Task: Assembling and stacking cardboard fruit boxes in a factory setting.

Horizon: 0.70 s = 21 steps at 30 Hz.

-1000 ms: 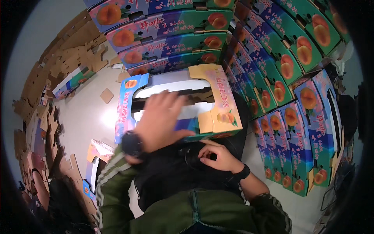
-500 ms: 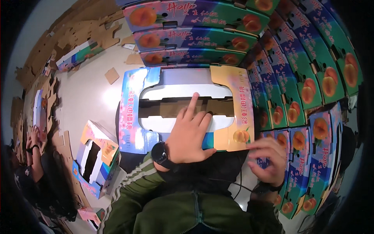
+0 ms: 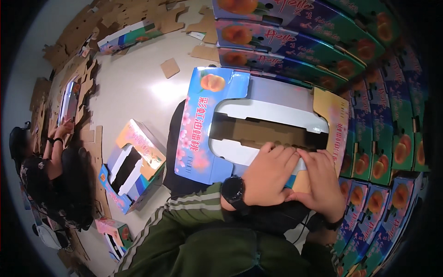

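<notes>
A printed fruit carton, blue on its left end and yellow on its right, lies across my lap with a wide oval opening on top. Inside the opening, white inner flaps border a strip of brown cardboard. My left hand, below a black watch, curls its fingers over the near rim of that opening. Right beside it, my right hand grips the same rim, its fingertips bent inward and the thumb low on the near side. The two hands touch or almost touch; part of the near panel is hidden beneath them.
Stacked cartons rise behind the box, with more cartons along the right. A similar open carton stands on the floor at left. A co-worker handles a carton at far left, near flattened cardboard. A cable hangs near my lap.
My view has swung left. The right hand came from beside the carton's right end onto the near rim; the left hand drew back its extended finger and curled over that rim.
</notes>
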Available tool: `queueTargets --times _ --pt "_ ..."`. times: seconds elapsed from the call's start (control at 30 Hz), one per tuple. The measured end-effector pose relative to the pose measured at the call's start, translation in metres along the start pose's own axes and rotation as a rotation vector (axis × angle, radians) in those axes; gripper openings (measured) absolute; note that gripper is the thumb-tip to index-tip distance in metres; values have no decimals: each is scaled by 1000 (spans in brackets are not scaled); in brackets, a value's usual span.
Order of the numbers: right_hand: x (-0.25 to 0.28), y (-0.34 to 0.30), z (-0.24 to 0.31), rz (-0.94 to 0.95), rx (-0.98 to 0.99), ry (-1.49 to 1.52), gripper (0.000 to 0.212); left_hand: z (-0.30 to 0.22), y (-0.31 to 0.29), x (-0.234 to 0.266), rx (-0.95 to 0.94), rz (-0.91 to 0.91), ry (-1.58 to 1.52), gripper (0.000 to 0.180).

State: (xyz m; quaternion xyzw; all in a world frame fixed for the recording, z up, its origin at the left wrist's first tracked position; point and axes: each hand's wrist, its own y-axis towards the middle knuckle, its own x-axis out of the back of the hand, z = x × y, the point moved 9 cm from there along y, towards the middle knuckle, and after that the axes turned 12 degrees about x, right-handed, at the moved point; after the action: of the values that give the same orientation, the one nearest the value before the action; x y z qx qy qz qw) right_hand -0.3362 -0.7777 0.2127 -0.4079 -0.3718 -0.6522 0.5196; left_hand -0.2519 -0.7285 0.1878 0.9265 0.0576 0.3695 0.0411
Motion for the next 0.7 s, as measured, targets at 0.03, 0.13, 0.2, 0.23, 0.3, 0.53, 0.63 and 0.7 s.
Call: queueTargets --times 0.03,0.13,0.2,0.23,0.3,0.53,0.63,0.7 --pt "-2 1 -1 -8 -6 1 101 1 -1 3 -6 -27 5 79" --pt "-2 4 -2 -38 3 18 102 4 1 2 33 13 12 81" --pt "-1 9 -8 -53 19 64 102 5 3 5 22 16 21 81" --pt "0 10 -9 -68 38 107 102 5 2 7 11 15 30 81" --pt "3 12 -9 -109 38 117 99 6 3 7 -8 -6 7 79" --pt "9 5 -13 -162 49 124 83 -23 -67 97 -100 -218 104 29" --pt "7 0 -11 -163 14 138 82 51 -137 171 296 -558 98 24" --pt "9 1 -9 -173 24 144 82 121 -182 200 638 -562 379 40"
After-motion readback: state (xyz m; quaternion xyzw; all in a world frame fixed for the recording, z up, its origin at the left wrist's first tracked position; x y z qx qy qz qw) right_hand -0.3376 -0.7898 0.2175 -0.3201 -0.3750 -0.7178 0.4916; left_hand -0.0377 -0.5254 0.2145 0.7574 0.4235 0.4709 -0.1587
